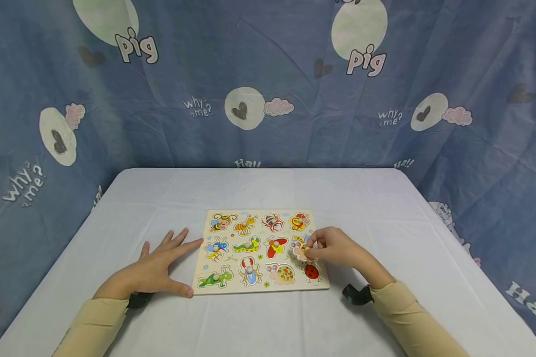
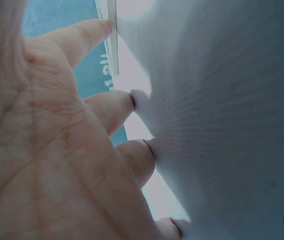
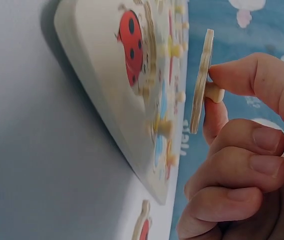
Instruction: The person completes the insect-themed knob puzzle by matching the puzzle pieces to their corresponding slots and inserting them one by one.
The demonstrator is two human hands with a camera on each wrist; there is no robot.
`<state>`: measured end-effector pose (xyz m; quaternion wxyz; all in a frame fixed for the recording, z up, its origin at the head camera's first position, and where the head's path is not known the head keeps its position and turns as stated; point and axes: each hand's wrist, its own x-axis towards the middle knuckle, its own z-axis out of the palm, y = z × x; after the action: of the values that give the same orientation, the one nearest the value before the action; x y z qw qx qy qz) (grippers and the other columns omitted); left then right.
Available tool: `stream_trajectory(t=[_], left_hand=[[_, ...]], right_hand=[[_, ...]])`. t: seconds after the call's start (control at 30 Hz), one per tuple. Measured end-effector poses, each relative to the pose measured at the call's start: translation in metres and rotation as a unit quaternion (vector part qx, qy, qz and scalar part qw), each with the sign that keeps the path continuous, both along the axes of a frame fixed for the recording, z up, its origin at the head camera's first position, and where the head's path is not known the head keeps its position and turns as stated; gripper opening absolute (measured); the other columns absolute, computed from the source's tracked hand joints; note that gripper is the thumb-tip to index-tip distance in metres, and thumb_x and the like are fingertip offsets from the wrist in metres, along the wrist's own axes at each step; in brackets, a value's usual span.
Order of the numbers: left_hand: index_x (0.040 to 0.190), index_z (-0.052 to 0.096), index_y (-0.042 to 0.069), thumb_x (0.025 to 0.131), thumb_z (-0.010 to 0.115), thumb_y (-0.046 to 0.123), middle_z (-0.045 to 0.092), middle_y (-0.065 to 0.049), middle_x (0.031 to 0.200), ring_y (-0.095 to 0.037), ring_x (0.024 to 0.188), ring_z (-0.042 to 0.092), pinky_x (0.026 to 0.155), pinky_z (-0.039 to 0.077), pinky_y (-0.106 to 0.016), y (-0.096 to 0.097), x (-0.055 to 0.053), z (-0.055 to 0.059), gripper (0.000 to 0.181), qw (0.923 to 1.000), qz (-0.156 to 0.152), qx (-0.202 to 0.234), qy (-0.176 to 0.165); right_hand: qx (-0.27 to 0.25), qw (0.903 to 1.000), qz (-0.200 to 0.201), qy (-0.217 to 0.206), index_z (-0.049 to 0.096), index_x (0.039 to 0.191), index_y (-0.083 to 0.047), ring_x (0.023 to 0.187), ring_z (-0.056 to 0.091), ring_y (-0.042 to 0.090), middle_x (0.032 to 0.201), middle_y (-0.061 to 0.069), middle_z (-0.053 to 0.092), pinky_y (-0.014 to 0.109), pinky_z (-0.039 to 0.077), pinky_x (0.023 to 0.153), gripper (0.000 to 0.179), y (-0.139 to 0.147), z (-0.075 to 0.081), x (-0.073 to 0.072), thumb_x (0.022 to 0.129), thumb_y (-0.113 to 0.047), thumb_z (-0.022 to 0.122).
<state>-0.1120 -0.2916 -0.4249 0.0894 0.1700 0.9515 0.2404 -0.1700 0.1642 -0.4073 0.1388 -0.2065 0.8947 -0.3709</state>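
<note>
My right hand (image 1: 339, 246) pinches a flat wooden puzzle piece (image 3: 201, 82) by its small knob (image 3: 214, 93) between thumb and index finger. From the head view this piece looks like a pink snail, held over the right side of the wooden puzzle board (image 1: 259, 289); the right wrist view shows it edge-on, raised off the board. The other fingers of that hand are curled in. My left hand (image 1: 158, 267) lies at the board's left edge with fingers spread, the index fingertip and thumb tip right at that edge. Snail (image 1: 285, 273) and ladybug (image 1: 311, 271) pictures show no knob.
Several knobbed insect pieces, among them a green caterpillar (image 1: 247, 245) and a stag beetle (image 1: 250, 271), sit in the board. Another wooden piece (image 3: 143, 222) with some red lies past the board's edge on the white-covered table (image 1: 259, 191). A blue printed cloth (image 1: 268, 59) hangs behind.
</note>
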Motion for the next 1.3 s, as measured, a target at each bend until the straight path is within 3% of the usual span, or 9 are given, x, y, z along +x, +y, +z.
stream_trajectory(t=[0.67,1.07,1.3], left_hand=[[0.165,0.043,0.032,0.060,0.096,0.066,0.016,-0.025,0.179,-0.064,0.161,0.004,0.110,-0.006,-0.095,0.001,-0.002,0.001,0.122,1.0000,0.001,-0.006,-0.001],[0.165,0.043,0.033,0.060,0.096,0.066,0.016,-0.025,0.179,-0.063,0.161,0.003,0.110,-0.008,-0.094,0.001,-0.002,0.001,0.122,1.0000,0.001,-0.005,-0.003],[0.165,0.043,0.033,0.060,0.096,0.067,0.016,-0.025,0.179,-0.063,0.161,0.004,0.110,-0.007,-0.094,0.001,-0.001,0.001,0.122,1.0000,0.000,-0.005,-0.002]], right_hand=[[0.020,0.9989,0.041,0.008,0.074,0.091,-0.011,0.056,0.041,0.006,0.061,-0.009,0.047,0.019,0.031,0.054,0.007,-0.020,-0.004,0.010,0.088,-0.017,0.077],[0.011,0.9974,0.068,-0.021,0.073,0.090,-0.013,0.049,0.048,0.004,0.061,-0.009,0.053,0.019,0.037,0.052,0.005,-0.037,-0.009,0.017,0.089,-0.016,0.077],[0.022,0.9969,0.073,-0.019,0.073,0.087,-0.016,0.053,0.043,0.004,0.061,-0.010,0.053,0.019,0.034,0.052,0.003,-0.044,-0.012,0.020,0.088,-0.016,0.076]])
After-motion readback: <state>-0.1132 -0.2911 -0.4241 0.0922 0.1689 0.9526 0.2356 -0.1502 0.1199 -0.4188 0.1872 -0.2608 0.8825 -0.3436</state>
